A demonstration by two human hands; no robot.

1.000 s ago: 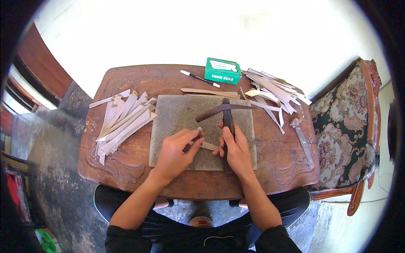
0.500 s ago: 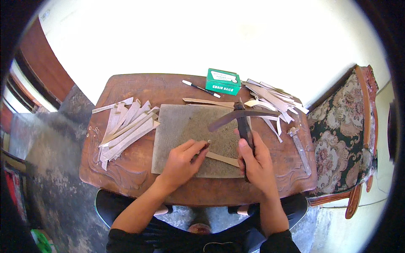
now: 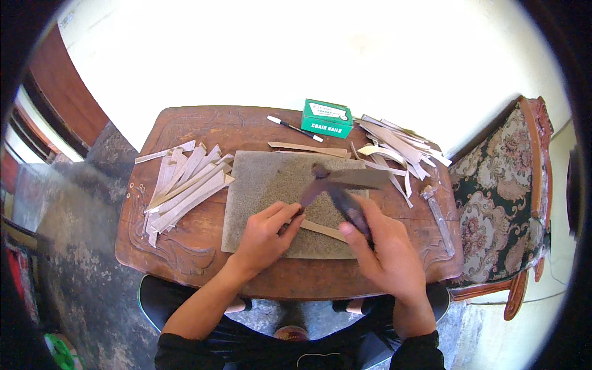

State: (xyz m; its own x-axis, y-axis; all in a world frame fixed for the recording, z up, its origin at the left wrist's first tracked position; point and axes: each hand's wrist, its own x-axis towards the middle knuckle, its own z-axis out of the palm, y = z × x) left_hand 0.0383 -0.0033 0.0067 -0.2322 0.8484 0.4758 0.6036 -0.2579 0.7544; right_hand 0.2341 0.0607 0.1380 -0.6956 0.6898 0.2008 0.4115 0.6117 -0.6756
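My left hand [image 3: 266, 233] rests at the middle of a grey stone slab [image 3: 262, 176], its thumb and fingers pinched at the end of a pale flat strip [image 3: 324, 230]. What looks like a small nail is between the fingertips, now covered by the hammer. My right hand [image 3: 391, 250] is closed round the dark handle of a hammer [image 3: 346, 206]. The long curved hammer head, blurred by motion, has its near end down at my left fingertips. The strip runs rightward across the slab to below my right hand.
On the carved wooden table [image 3: 185, 126] lie a strip pile [image 3: 188, 191] at left and another [image 3: 401, 145] at right. Behind the slab are a green box [image 3: 327, 118], a marker [image 3: 295, 128] and a lone strip [image 3: 308, 149]. A worn chisel-like tool [image 3: 439, 222] lies right, near a flowered chair [image 3: 493, 191].
The hammer has swung down and to the left, its head now at my left fingertips. My right hand has tilted and come slightly nearer. My left hand has barely moved.
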